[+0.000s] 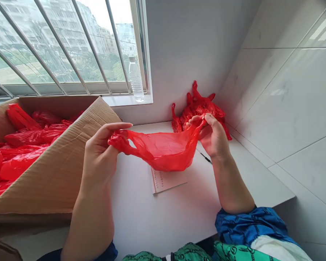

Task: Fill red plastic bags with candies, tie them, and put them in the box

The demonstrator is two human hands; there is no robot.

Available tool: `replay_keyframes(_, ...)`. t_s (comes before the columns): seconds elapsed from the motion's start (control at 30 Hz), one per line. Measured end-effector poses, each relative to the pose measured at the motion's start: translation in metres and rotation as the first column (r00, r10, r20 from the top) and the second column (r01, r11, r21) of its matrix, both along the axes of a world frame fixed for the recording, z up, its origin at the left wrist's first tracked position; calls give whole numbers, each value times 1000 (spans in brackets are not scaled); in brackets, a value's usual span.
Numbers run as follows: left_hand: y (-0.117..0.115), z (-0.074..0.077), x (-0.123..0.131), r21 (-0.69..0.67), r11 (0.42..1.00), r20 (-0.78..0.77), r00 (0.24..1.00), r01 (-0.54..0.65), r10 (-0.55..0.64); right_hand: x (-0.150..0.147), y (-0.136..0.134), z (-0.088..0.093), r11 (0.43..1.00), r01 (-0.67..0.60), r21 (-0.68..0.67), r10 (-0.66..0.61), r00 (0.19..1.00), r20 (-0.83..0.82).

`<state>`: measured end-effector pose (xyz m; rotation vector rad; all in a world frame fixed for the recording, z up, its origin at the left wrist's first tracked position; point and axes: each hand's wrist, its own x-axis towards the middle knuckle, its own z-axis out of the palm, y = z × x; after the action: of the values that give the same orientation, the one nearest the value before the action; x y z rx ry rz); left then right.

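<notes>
A thin red plastic bag (165, 148) is stretched sideways above the white table, sagging in the middle. My left hand (101, 145) pinches its gathered left end between thumb and fingers. At the other end, my right hand (212, 136) grips the bag's upper right part with the fingertips. Beneath the bag lies a paper notebook (168, 181) with handwriting, partly hidden. Close to my right wrist is a dark pen (206, 158), also partly covered. Behind my right hand sits a heap of knotted red plastic bags (198, 105) against the wall.
An open cardboard box (59, 163) stands on the left, holding many red plastic bags (29, 137). A clear water bottle (136, 79) stands on the sill of the barred window. The white table (152, 217) meets a tiled wall (293, 101) on the right.
</notes>
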<state>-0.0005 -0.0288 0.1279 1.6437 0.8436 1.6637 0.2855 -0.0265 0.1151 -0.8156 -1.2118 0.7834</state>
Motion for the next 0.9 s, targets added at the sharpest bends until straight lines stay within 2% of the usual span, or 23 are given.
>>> replay_keyframes(0.07,8,2,9,-57,993,243,966,101,-84,-16,12,1,999,-41,24,43,993,-107)
replay_keyframes(0.13,16,1,14,-72,986,370,922,151,-114,-29,18,1,995,-71,65,79,987,-137)
replay_keyframes(0.23,27,-2,12,-71,985,460,881,158,-108,-36,17,-1,990,-78,113,87,994,-72)
replay_keyframes(0.37,31,-2,6,34,997,534,842,66,-74,-29,14,-2,984,-38,172,35,999,21)
replay_keyframes(0.47,32,-2,4,94,995,494,867,27,-70,-22,17,-5,986,-61,158,46,994,97)
replay_keyframes(0.6,42,-12,1,-24,993,263,959,117,-107,-20,25,-14,989,-144,30,134,966,221)
replay_keyframes(0.63,45,-16,-1,-52,995,171,982,90,-80,-20,26,-16,988,-156,9,150,960,236)
replay_keyframes(0.7,49,-24,-7,-60,997,-77,996,-44,39,-21,28,-19,985,-171,-4,167,954,249)
replay_keyframes(0.73,50,-27,-10,-48,992,-223,970,-113,99,-21,28,-20,984,-177,-5,173,952,252)
replay_keyframes(0.8,50,-32,-15,-23,982,-492,858,-186,151,-22,27,-21,985,-173,-2,168,951,259)
replay_keyframes(0.87,50,-35,-17,-7,985,-666,736,-172,124,-24,27,-22,988,-156,-1,150,951,270)
replay_keyframes(0.9,50,-36,-16,-4,989,-707,700,-145,100,-25,27,-23,989,-151,-1,145,949,279)
